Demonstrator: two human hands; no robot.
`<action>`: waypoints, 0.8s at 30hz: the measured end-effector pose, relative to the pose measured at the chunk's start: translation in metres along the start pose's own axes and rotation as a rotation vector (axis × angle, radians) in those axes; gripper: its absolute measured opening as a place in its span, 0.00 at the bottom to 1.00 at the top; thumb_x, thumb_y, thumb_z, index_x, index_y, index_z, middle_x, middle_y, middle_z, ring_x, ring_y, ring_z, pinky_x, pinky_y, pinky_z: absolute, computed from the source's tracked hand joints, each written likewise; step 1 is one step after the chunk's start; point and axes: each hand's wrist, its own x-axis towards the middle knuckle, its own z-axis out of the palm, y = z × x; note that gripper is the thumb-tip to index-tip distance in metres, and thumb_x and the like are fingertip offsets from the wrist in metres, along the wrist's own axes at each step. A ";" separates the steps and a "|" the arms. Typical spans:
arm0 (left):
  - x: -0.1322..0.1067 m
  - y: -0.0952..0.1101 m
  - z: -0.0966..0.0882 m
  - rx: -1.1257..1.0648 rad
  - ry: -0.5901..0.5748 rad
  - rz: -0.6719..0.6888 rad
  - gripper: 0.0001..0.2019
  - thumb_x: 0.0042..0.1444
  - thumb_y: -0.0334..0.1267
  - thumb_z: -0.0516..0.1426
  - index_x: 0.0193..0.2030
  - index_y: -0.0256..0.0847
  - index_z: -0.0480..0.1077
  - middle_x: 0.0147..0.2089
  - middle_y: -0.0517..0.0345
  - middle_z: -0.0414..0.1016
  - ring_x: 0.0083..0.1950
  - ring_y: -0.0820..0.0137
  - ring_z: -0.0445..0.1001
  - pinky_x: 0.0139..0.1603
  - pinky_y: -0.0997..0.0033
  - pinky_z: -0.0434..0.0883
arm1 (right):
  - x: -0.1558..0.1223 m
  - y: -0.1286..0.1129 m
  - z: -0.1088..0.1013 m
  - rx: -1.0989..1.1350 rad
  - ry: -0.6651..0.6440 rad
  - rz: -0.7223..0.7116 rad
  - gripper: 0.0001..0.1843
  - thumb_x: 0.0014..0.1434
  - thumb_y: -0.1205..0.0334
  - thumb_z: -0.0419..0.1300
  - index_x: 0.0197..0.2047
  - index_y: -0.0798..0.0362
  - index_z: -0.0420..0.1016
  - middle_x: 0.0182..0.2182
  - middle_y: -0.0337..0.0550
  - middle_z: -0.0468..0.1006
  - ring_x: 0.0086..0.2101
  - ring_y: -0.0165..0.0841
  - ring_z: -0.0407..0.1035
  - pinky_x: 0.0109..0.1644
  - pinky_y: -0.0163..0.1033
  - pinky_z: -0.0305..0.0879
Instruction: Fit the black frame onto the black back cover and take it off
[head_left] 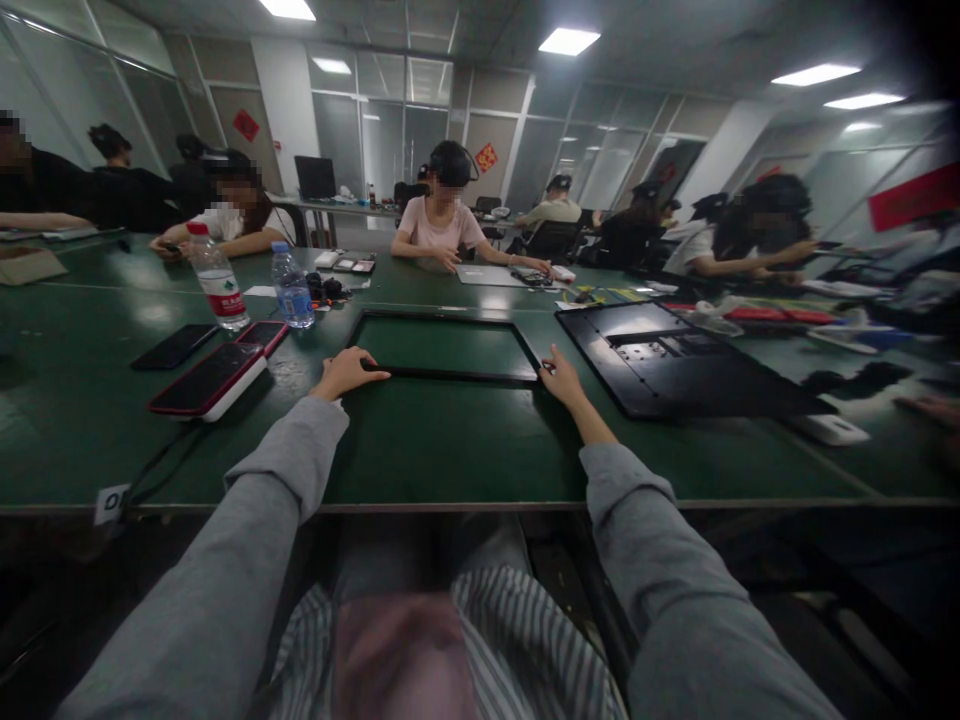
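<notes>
A thin black rectangular frame, like a screen bezel, lies on the green table, whose top shows through its opening. My left hand grips the frame's near left corner, thumb along the near bar and fingers over the side. At the near right corner my right hand holds the frame between thumb and fingers. To the right of it lies a large black panel, like the back cover of a monitor, with a recessed opening in its upper part.
Left of the frame stand a red-capped bottle and a blue-capped bottle. A black phone and a red-edged phone on a white block lie nearer. Across the table sits a person in pink. Other people work around.
</notes>
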 end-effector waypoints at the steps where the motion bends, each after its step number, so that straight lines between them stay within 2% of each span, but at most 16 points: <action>1: 0.000 0.000 0.000 -0.005 -0.008 -0.005 0.25 0.58 0.64 0.71 0.48 0.45 0.85 0.58 0.48 0.84 0.63 0.52 0.79 0.64 0.54 0.72 | -0.001 -0.002 -0.001 0.005 0.009 -0.005 0.48 0.58 0.63 0.58 0.82 0.58 0.62 0.54 0.56 0.87 0.56 0.49 0.78 0.67 0.59 0.73; 8: -0.006 0.012 -0.009 -0.060 -0.001 -0.104 0.27 0.56 0.67 0.71 0.51 0.48 0.85 0.55 0.49 0.86 0.61 0.51 0.80 0.62 0.55 0.74 | -0.005 -0.013 -0.010 0.009 0.070 -0.004 0.46 0.61 0.59 0.57 0.82 0.58 0.63 0.52 0.57 0.86 0.51 0.48 0.78 0.64 0.56 0.74; 13: -0.008 0.020 -0.012 -0.100 0.006 -0.124 0.26 0.56 0.65 0.72 0.50 0.48 0.86 0.54 0.49 0.87 0.60 0.51 0.82 0.61 0.56 0.76 | -0.005 -0.021 -0.020 -0.001 0.149 -0.074 0.42 0.64 0.57 0.55 0.79 0.63 0.66 0.58 0.64 0.83 0.54 0.50 0.75 0.70 0.59 0.66; 20: -0.008 0.024 -0.015 -0.124 0.022 -0.140 0.27 0.55 0.66 0.72 0.49 0.47 0.86 0.54 0.47 0.87 0.60 0.50 0.82 0.61 0.56 0.77 | -0.007 -0.026 -0.041 0.027 0.358 -0.045 0.38 0.70 0.56 0.49 0.78 0.61 0.64 0.58 0.63 0.81 0.57 0.49 0.74 0.72 0.61 0.61; 24: -0.004 0.016 -0.009 -0.144 0.027 -0.131 0.28 0.55 0.67 0.72 0.50 0.46 0.86 0.54 0.47 0.87 0.60 0.50 0.82 0.60 0.56 0.77 | -0.010 -0.024 -0.053 0.048 0.449 0.017 0.36 0.70 0.58 0.47 0.76 0.63 0.66 0.56 0.63 0.81 0.57 0.49 0.73 0.72 0.59 0.61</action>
